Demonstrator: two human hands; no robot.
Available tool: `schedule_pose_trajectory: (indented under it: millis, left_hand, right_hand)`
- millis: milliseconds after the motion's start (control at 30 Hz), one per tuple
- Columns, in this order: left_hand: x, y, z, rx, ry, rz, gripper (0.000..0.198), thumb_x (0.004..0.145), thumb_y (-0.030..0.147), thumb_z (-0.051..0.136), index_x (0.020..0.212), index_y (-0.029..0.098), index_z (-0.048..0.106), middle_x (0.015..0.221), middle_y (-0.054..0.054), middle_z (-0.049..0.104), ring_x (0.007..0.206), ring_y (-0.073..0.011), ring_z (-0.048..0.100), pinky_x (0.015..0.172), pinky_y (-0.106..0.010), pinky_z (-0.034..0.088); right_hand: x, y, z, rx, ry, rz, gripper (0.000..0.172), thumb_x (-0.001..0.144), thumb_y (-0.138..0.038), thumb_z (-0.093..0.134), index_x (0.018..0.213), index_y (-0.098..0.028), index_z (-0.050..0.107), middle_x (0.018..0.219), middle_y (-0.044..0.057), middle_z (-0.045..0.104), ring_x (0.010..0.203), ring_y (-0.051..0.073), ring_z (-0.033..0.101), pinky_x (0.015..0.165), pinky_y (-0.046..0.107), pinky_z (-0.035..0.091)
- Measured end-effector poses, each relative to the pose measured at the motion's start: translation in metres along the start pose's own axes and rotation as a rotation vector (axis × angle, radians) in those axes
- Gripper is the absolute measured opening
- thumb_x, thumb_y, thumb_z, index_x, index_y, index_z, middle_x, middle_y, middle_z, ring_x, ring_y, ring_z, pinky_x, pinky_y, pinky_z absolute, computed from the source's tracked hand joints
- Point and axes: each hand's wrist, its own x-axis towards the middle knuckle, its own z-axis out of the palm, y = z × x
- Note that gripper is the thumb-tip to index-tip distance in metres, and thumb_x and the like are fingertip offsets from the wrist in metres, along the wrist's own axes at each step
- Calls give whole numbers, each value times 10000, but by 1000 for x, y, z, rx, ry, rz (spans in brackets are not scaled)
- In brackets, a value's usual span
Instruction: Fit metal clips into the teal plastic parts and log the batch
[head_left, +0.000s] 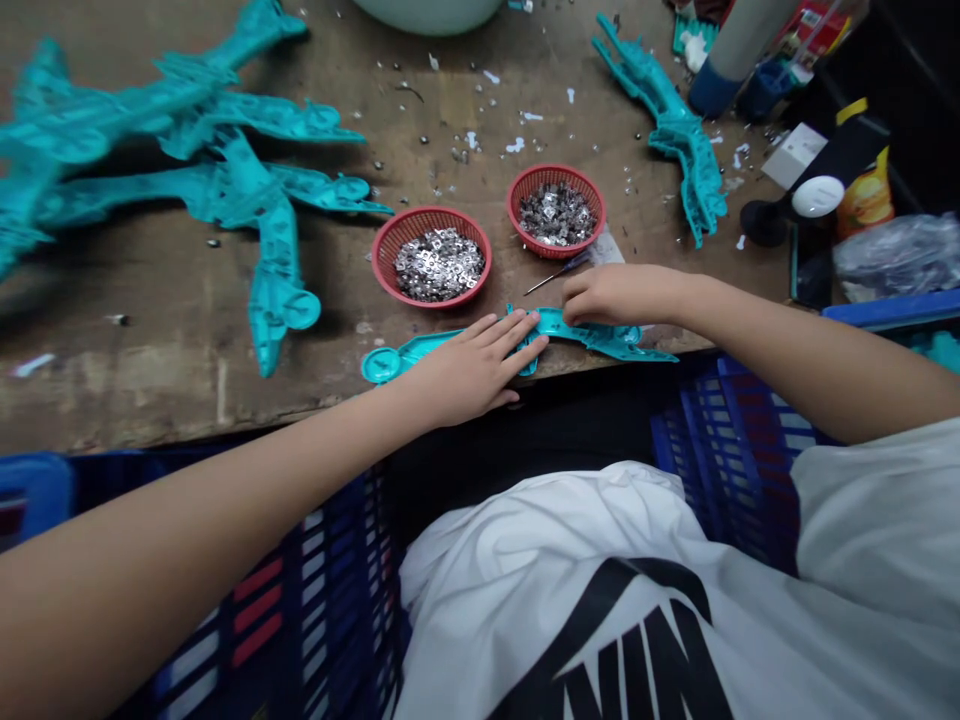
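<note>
A long teal plastic part (pixel 427 347) lies along the table's near edge in front of me. My left hand (pixel 487 362) rests flat over its middle, fingers stretched out and pressing on it. Over the right half of the same part, my right hand (pixel 596 292) is closed with its fingertips pinched down against the plastic; whatever they hold is hidden. Just beyond my hands stand two red baskets, the left basket (pixel 380 262) and the right basket (pixel 517 215), both filled with small shiny metal pieces. A thin screwdriver (pixel 547 278) lies between the baskets and my right hand.
Several teal parts (pixel 270 200) are piled at the left, and another teal part (pixel 679 140) lies at the back right. Small metal and white scraps litter the wooden table (pixel 165 370). A black-and-white device (pixel 817 197) stands at the right. Blue crates (pixel 322 590) flank my lap.
</note>
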Motion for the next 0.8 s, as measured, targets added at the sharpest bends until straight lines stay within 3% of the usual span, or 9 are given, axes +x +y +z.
schedule_pose_trajectory:
  millis: [133, 200, 300, 400, 500, 667, 800]
  left_hand:
    - [0, 7, -9, 20, 55, -33, 701, 1010, 346, 743, 1630, 79, 556, 1757, -292, 443, 1676, -453, 381, 1374, -616, 339]
    - [2, 11, -11, 25, 115, -69, 644, 1027, 390, 721, 1544, 23, 610, 1666, -337, 529, 1626, -487, 443, 1349, -628, 375]
    - [6, 12, -7, -20, 173, -69, 607, 1064, 390, 647, 1540, 18, 592, 1669, -334, 523, 1626, -474, 444, 1354, -623, 376]
    - [7, 6, 7, -106, 217, -71, 585, 1086, 363, 581, 1557, 18, 547, 1676, -338, 508, 1611, -456, 471, 1347, -636, 392]
    - [4, -1, 23, -166, 312, -114, 605, 1073, 341, 586, 1568, 13, 473, 1688, -374, 445, 1616, -466, 453, 1318, -660, 426]
    - [-2, 0, 33, -171, 443, -124, 752, 1021, 273, 653, 1668, 62, 333, 1713, -378, 375, 1672, -487, 344, 1291, -703, 439]
    - [2, 1, 24, -123, 349, -78, 739, 1049, 260, 591, 1716, 41, 360, 1752, -332, 402, 1674, -469, 361, 1348, -683, 379]
  right_hand:
    - [-2, 9, 2, -46, 191, 238, 390, 1117, -237, 499, 1408, -208, 758, 1308, 127, 780, 1170, 275, 687, 978, 407, 511]
    - [-3, 11, 9, -129, 242, 413, 428, 1106, -198, 465, 1428, -197, 747, 1312, 155, 782, 1187, 312, 688, 963, 431, 511]
    - [-1, 11, 24, -234, 240, 572, 411, 1076, -175, 462, 1354, -155, 766, 1267, 213, 780, 1129, 341, 696, 885, 422, 499]
    - [2, 4, 27, -241, 237, 623, 328, 1040, -190, 515, 1195, -141, 800, 1172, 235, 788, 1059, 353, 699, 856, 430, 484]
    - [1, -13, 13, -171, 178, 655, 236, 966, -225, 635, 1093, -151, 820, 1067, 202, 805, 967, 342, 707, 794, 413, 462]
    - [-2, -54, -9, -70, 30, 533, 244, 895, -249, 698, 1073, -175, 848, 986, 129, 827, 865, 281, 704, 698, 364, 409]
    - [3, -69, -4, -90, -69, 519, 241, 895, -239, 687, 1038, -156, 862, 988, 154, 833, 854, 286, 720, 710, 368, 427]
